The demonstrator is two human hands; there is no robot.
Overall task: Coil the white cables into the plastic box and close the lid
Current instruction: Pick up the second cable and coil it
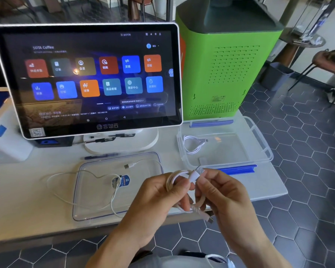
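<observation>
Both hands hold one coiled white cable (179, 176) above the counter's front edge. My left hand (159, 198) grips the loops, and my right hand (220, 192) pinches the cable's plug end. The clear plastic box (263, 146) with blue clips stands open at the right, and a small coiled white cable (191, 144) lies in its left end. The clear lid (81, 190) lies flat in front of the screen. A loose white cable (70, 174) sprawls across the lid and the counter to its left.
A large touchscreen (89, 78) on a white stand rises behind the lid. A green machine (226, 62) stands behind the box. A white device (6, 140) sits at the far left. Pens (103, 156) lie by the stand's base. Dark hexagon floor tiles lie to the right.
</observation>
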